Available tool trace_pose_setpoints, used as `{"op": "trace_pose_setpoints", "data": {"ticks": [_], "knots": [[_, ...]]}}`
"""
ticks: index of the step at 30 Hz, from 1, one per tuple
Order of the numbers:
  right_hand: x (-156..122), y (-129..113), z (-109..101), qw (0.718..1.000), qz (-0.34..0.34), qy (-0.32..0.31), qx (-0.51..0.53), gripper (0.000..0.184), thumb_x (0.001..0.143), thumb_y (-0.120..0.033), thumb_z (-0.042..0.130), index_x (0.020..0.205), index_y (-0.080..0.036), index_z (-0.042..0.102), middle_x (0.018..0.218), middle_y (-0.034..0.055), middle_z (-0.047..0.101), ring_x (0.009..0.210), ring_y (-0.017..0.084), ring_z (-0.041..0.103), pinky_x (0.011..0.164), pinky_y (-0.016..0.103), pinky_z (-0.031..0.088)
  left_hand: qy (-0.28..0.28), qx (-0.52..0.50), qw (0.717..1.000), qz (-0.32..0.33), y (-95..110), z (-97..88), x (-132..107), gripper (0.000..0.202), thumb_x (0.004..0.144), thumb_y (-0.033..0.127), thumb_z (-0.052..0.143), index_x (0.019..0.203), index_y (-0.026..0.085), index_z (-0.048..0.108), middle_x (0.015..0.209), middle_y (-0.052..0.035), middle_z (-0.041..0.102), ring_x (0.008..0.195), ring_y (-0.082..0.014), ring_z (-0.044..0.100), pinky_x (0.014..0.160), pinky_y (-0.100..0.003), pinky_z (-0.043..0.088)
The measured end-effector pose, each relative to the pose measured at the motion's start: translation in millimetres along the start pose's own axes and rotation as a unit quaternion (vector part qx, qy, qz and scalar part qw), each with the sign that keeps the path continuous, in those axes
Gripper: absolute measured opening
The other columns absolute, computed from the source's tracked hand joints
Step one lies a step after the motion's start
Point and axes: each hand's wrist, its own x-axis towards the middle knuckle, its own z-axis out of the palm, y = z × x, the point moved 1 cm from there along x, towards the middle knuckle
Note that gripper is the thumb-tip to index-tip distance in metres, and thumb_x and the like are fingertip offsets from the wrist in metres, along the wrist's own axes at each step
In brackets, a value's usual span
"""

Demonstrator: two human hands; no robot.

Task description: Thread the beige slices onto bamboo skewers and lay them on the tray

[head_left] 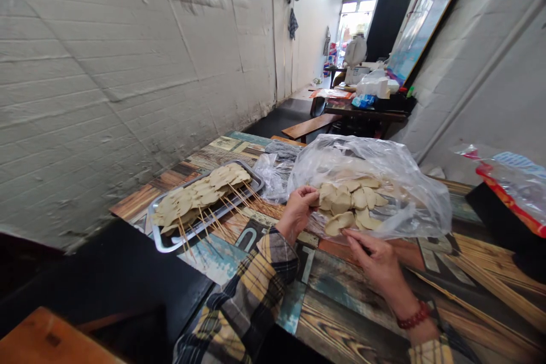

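Observation:
My left hand (301, 209) is closed in a pinch beside a heap of pale beige, thin flat slices (360, 196); what sits between its fingertips is hidden. With thumb and finger, my right hand (375, 256) pinches the near edge of a roundish pale slice (340, 223) at the front of the heap. The heap lies in the mouth of a clear plastic bag (409, 176). To the left, a metal tray (164, 243) carries stacked pale slices (202, 193) on thin wooden skewers (209, 222), whose bare ends stick out over the tray's near side.
Loose bamboo skewers (499, 278) lie at the right of the patterned wooden table (341, 290). A red-edged plastic packet (512, 199) is beyond them. A crumpled clear bag (275, 176) and grey cloth (282, 151) lie behind the tray. Another person (356, 50) is far back.

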Motion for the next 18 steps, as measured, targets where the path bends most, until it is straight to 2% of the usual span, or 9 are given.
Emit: {"op": "trace_pose_setpoints", "data": {"ticks": [5,10,18], "knots": [[-0.2,-0.2,1.9,1.0,0.011,0.004,-0.014,0.033,0.088,-0.045,0.052,0.101,-0.025,0.075,0.103,0.0073,0.075,0.092,0.025,0.071,0.083,0.039,0.055,0.014,0.049,0.997,0.05,-0.9,2.5,-1.4,0.023,0.055,0.025,0.075,0.068,0.016,0.058,0.061,0.0031,0.054,0.052,-0.0074,0.047,0.051,-0.022,0.032],[0.5,-4.4,0.8,1.0,0.027,0.0,-0.009,0.035,0.088,-0.045,0.051,0.101,-0.022,0.075,0.093,0.0076,0.076,0.081,0.024,0.071,0.067,0.031,0.055,0.001,0.08,0.992,0.102,-0.9,5.7,-3.3,0.021,0.06,0.027,0.072,0.071,0.015,0.058,0.062,0.0032,0.054,0.054,-0.0074,0.046,0.053,-0.021,0.033],[2.6,-11.5,-1.8,0.999,0.04,0.011,0.02,0.04,0.087,-0.05,0.051,0.097,-0.02,0.076,0.073,0.0061,0.074,0.063,0.021,0.067,0.054,0.026,0.05,-0.006,0.081,0.989,0.12,2.8,7.1,-5.4,0.021,0.059,0.026,0.073,0.072,0.015,0.06,0.065,0.0024,0.056,0.056,-0.0076,0.047,0.055,-0.022,0.033]]}}
